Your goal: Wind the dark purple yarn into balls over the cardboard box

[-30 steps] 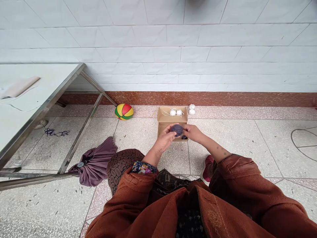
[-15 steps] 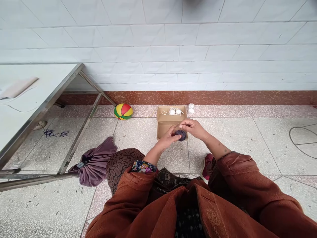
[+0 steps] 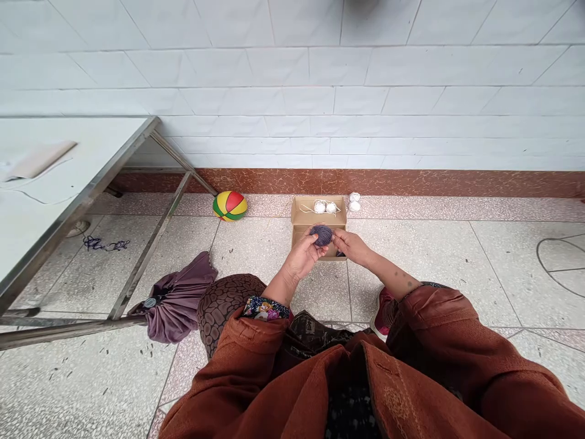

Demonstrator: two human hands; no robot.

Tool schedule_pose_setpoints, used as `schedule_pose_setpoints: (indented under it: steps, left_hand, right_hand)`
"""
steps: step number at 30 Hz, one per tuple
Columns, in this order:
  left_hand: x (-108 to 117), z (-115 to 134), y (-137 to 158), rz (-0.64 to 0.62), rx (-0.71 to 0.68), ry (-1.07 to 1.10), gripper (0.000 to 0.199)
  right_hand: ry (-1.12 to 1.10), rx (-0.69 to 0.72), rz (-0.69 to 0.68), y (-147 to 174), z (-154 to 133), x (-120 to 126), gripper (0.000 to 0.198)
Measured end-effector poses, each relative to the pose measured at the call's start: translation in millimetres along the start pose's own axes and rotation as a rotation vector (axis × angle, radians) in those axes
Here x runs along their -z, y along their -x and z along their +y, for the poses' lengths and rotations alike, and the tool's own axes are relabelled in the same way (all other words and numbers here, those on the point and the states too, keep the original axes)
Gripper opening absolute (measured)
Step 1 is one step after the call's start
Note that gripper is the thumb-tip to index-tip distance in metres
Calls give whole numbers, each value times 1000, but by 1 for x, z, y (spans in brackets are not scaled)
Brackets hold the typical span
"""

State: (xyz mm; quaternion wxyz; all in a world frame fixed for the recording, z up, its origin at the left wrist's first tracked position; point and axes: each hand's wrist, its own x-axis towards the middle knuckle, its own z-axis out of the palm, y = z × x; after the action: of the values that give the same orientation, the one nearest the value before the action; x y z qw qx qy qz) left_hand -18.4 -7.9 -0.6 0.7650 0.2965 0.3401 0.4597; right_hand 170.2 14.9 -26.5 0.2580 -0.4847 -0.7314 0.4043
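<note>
At far left, a white-topped table (image 3: 86, 146) with a metal frame stands over a loose tangle of dark yarn (image 3: 106, 244) on the speckled floor, unwound. Beside the frame lies a crumpled purple cloth (image 3: 178, 299), and nearer the wall a red, yellow and green ball (image 3: 230, 206). In the centre, the left hand (image 3: 302, 255) grasps a ball of dark yarn (image 3: 321, 235), held above an open cardboard box (image 3: 298, 238). Its strands lie in neat wraps, so the winding seems well along; whether it is finished cannot be told. Two white yarn balls (image 3: 319, 208) rest in the box's far half, formed but with loose ends trailing. The right hand (image 3: 353, 248) has its fingertips drawn together at the dark ball's right edge; whether they pinch a strand is unclear. Below them, a small dark thing (image 3: 339, 253) sits in the near half, partly hidden. Just right of the box, two more white balls (image 3: 354, 206) lie on the floor, apparently complete.
</note>
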Motion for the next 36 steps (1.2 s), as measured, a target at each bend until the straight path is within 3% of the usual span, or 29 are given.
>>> schedule_pose_setpoints:
  steps: [7,11,15,19,22,25,30,36]
  left_hand:
    - [14,3,-4,130,-81,-94,51]
    - [16,2,-3,240,-102,-304,47]
    - [15,-5,-3,190,-97,-481,49]
    - [13,-10,-1,5,-25,-528,72]
    - [8,-9,4,-185,40,-474,83]
    - [3,-5,9,-267,44,-296,84]
    - [1,-3,9,-241,37,-34,64]
    - [-2,2,8,-157,4,61,49]
  right_hand:
    - [50,18,-25,6,-5,0,16]
    - [-133,38,-57,10,-16,4,25]
    - [-349,23,-44,11,-25,14,32]
    - [-420,19,91,5,-25,22,33]
    - [-421,-39,138,-1,-19,21,36]
    - [-397,-67,106,-3,-12,14,38]
    - [-316,-84,96,3,-7,-1,31]
    - [-96,-13,90,11,0,-9,21]
